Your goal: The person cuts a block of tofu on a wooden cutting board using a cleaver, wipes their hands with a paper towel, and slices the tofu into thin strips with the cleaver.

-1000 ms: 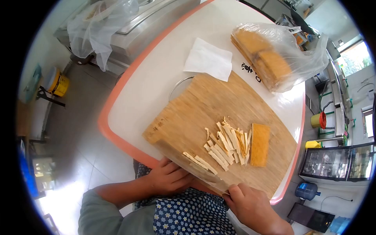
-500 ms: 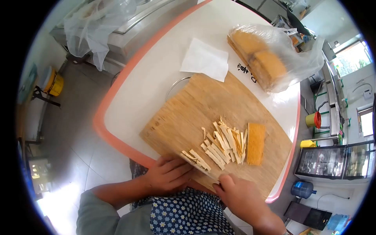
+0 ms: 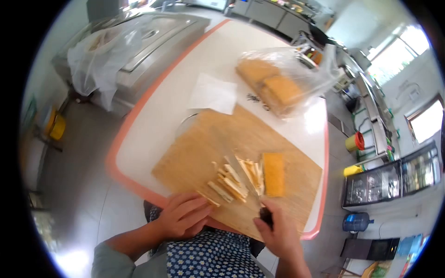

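My right hand [image 3: 277, 227] grips the dark handle of a kitchen knife [image 3: 248, 178]. The blade points away from me, across the pale cut strips of tofu-like food [image 3: 227, 185] on a wooden cutting board [image 3: 185, 160]. An uncut golden-brown slab [image 3: 273, 175] lies right of the strips. At the board's near left edge, my left hand [image 3: 187, 217] rests with fingers extended and slightly bent, the tips beside the nearest strip. Whether they press on it is blurred.
A clear plastic bag [image 3: 306, 76] with more golden slabs stands at the table's far right. A white paper sheet [image 3: 213, 94] overlaps the board's far corner. The white table [image 3: 139, 143] has a pink rim. A steel counter [image 3: 153, 51] is at the far left.
The knife has swung from beside my left hand to the right, its blade now over the strips. My left hand stays by the board's near edge. The view has tilted up.
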Demonstrator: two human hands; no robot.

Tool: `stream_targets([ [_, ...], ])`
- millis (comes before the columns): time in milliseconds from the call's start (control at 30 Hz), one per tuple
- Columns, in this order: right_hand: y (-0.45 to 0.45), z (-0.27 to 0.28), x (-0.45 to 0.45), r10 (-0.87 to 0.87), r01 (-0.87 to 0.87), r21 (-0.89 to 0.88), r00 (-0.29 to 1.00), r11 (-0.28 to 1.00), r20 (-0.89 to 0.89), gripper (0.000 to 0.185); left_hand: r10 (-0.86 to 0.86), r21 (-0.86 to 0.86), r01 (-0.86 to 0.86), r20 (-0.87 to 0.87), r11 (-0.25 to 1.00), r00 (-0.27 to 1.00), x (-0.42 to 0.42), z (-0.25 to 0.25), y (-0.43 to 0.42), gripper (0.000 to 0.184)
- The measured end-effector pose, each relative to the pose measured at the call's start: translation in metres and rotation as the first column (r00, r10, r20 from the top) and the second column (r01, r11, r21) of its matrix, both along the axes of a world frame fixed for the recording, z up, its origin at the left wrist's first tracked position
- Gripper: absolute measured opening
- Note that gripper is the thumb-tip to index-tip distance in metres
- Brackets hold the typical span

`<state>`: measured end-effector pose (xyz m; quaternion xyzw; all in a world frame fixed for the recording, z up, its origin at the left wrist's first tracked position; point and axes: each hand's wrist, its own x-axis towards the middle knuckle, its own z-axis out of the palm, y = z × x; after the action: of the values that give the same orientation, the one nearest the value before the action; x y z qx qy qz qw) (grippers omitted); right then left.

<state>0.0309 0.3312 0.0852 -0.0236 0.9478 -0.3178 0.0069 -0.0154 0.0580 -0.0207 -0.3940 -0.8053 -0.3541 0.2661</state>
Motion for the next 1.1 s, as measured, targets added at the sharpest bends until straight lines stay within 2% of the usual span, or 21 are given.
stream_targets([
  [67,-0.005,-0.006,0.005,-0.003,0.010,0.078,0.996,0.997,-0.088,0.043,-0.004,0.040,0.006,-0.042,0.999,0.999,0.005,0.028,0.003,0.032],
  [167,-0.004,-0.025,0.007,0.130,-0.091,0.166,0.961,0.982,-0.245,0.046,-0.119,-0.079,0.116,-0.041,0.990,0.992,-0.010,0.071,0.008,0.029],
  [233,-0.006,-0.031,0.010,0.207,-0.135,0.320,0.957,0.938,-0.203,0.047,-0.215,-0.185,0.244,0.165,0.952,0.963,-0.030,0.083,0.023,0.028],
  [300,-0.007,-0.030,0.012,0.222,-0.145,0.329,0.953,0.933,-0.207,0.046,-0.244,-0.235,0.291,0.213,0.927,0.946,-0.047,0.083,0.033,0.028],
  [367,-0.007,-0.034,0.015,0.275,-0.175,0.390,0.936,0.904,-0.220,0.034,-0.382,-0.290,0.509,0.397,0.810,0.834,-0.064,0.077,0.047,0.030],
  [400,-0.007,-0.035,0.017,0.269,-0.167,0.386,0.936,0.907,-0.227,0.034,-0.385,-0.297,0.512,0.394,0.806,0.834,-0.069,0.078,0.054,0.030],
  [467,-0.007,-0.038,0.018,0.234,-0.152,0.340,0.948,0.928,-0.216,0.033,-0.318,-0.344,0.353,0.156,0.870,0.935,-0.077,0.084,0.067,0.029],
  [500,-0.004,-0.041,0.020,0.234,-0.153,0.328,0.946,0.932,-0.223,0.033,-0.314,-0.356,0.350,0.156,0.866,0.937,-0.080,0.091,0.065,0.029],
  [567,0.010,-0.052,0.033,-0.005,0.008,0.071,0.999,0.997,-0.055,0.045,-0.134,-0.183,0.156,0.127,0.971,0.983,-0.081,0.107,0.052,0.029],
  [600,0.019,-0.058,0.040,-0.081,0.080,-0.014,0.995,0.997,-0.066,0.044,-0.122,-0.199,0.146,0.128,0.969,0.984,-0.082,0.107,0.041,0.029],
  [633,0.028,-0.061,0.047,-0.071,0.070,-0.025,0.995,0.997,-0.069,0.044,0.063,-0.088,-0.052,0.130,0.995,0.989,-0.085,0.103,0.026,0.029],
  [667,0.037,-0.063,0.053,-0.168,0.149,-0.161,0.979,0.976,-0.116,0.042,0.240,0.027,-0.246,0.148,0.969,0.959,-0.090,0.098,0.011,0.028],
  [700,0.045,-0.066,0.058,-0.270,0.218,-0.296,0.952,0.930,-0.147,0.041,0.364,-0.007,-0.366,0.118,0.931,0.924,-0.096,0.083,-0.005,0.029],
  [733,0.052,-0.070,0.063,-0.267,0.214,-0.302,0.952,0.929,-0.148,0.041,0.480,-0.036,-0.479,0.086,0.877,0.873,-0.098,0.062,-0.019,0.030],
  [800,0.065,-0.077,0.067,-0.423,0.355,-0.683,0.903,0.638,0.074,0.032,0.542,-0.123,-0.529,0.129,0.839,0.830,-0.095,0.027,-0.043,0.031],
  [833,0.071,-0.079,0.066,-0.422,0.354,-0.685,0.904,0.637,0.076,0.032,0.601,-0.208,-0.568,0.168,0.797,0.782,-0.091,0.014,-0.048,0.031],
  [867,0.078,-0.080,0.065,-0.457,0.366,-0.789,0.881,0.493,0.124,0.028,0.602,-0.209,-0.569,0.166,0.796,0.781,-0.088,0.004,-0.047,0.031],
  [933,0.077,-0.075,0.062,-0.520,0.392,-0.904,0.815,0.169,0.256,0.015,0.497,-0.195,-0.459,0.422,0.867,0.758,-0.078,-0.005,-0.045,0.031],
  [967,0.080,-0.076,0.062,-0.518,0.390,-0.905,0.816,0.168,0.255,0.015,0.499,-0.196,-0.461,0.420,0.865,0.758,-0.074,-0.005,-0.042,0.031],
  [1033,0.092,-0.079,0.060,-0.514,0.315,-0.949,0.809,-0.029,0.285,0.016,0.544,-0.196,-0.509,0.379,0.838,0.749,-0.066,0.000,-0.035,0.029],
  [1100,0.098,-0.079,0.055,-0.543,0.312,-0.950,0.793,-0.025,0.274,0.010,0.539,-0.191,-0.512,0.440,0.838,0.718,-0.050,0.009,-0.032,0.030],
])
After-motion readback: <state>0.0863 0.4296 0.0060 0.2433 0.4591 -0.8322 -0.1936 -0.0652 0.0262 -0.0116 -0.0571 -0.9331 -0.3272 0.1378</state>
